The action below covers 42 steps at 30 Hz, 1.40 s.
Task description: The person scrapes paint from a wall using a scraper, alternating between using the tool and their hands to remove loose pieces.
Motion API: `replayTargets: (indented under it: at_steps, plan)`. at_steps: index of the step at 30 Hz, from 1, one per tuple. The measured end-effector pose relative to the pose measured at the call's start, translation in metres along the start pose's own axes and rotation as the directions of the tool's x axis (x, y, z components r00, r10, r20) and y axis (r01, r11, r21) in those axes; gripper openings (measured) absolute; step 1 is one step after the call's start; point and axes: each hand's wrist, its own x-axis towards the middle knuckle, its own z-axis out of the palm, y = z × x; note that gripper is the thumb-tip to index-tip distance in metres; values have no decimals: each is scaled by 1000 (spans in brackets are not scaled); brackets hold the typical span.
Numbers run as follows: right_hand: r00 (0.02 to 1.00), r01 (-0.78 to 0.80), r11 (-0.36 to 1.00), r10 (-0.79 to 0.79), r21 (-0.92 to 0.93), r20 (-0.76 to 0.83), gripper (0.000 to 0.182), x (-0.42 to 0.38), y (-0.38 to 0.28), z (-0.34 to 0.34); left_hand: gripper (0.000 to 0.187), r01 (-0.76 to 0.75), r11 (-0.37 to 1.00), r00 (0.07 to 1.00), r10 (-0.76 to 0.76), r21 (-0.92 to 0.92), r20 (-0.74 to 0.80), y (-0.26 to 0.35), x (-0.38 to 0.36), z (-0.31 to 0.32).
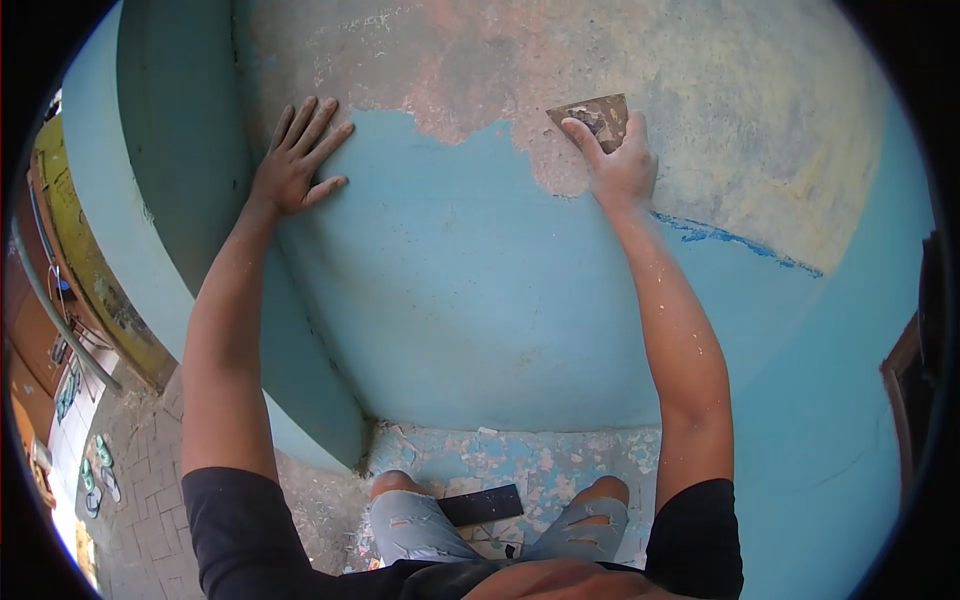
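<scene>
My right hand (628,172) grips a paint scraper (600,118) with a worn, triangular-looking blade, held against the bare part of the wall. My thumb lies across its face; the other fingers are mostly hidden behind it. My left hand (296,165) presses flat on the wall at the left with its fingers spread, holding nothing. Between the hands runs the ragged edge of the light-blue paint (440,220). Above it the exposed plaster (480,70) shows grey, pinkish and yellowish patches. A strip of darker blue paint (735,238) borders the plaster beside my right forearm.
Paint flakes (430,445) litter the floor at the wall's foot. A dark flat rectangular piece (481,505) lies between my knees. A blue pillar (180,150) juts out on the left. Sandals (105,465) lie on the paving beyond it. A dark-framed opening (905,380) is at right.
</scene>
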Motion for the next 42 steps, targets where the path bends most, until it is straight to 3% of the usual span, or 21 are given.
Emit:
replayTargets:
  at_steps: [5,8,12,14,17,20,22,29,31,32,34,37,42]
  plan:
    - [998,-31,994,25,-104,-58,72,-3,-4,8,73,-45,998,998,44,-33,-43,-7,-11,5]
    - [998,56,982,-58,-182,-7,73,-2,-1,11,72,-43,998,997,40,-53,-70,-6,-9,5]
    - [999,35,990,-39,-134,-33,74,-4,0,13,74,-36,998,996,32,-43,-86,4,6,-4]
    - [996,31,992,-40,-122,-74,74,-4,-1,15,72,-23,999,1000,23,-37,-3,11,28,-16]
    - [999,-18,994,13,-111,-48,76,-3,-2,13,73,-50,998,994,45,-50,-100,10,34,-5]
    - [998,-56,990,53,-133,-29,78,-7,-5,13,73,-97,993,993,93,-60,-72,10,28,-2]
    - [980,-160,985,150,-71,-128,79,-4,-9,15,73,-104,993,991,99,-54,-86,11,28,-2]
    - [988,-146,983,139,-114,-67,83,-12,-17,18,73,-64,995,983,48,-82,-177,12,27,2]
    - [977,-164,984,172,69,-124,83,-13,-26,22,74,-58,994,981,41,-89,-188,12,26,2]
    - [978,-161,985,169,68,-123,83,-14,-24,24,74,-43,994,980,23,-97,-199,13,26,2]
    - [994,-102,984,95,-143,-60,82,-19,-20,33,73,-39,994,979,19,-98,-202,13,25,3]
    - [1000,-28,991,28,-127,0,81,-19,-20,28,72,-40,993,977,16,-107,-214,12,25,3]
    - [998,-45,995,41,-93,-39,78,-19,-19,30,72,-46,992,973,18,-117,-232,14,26,4]
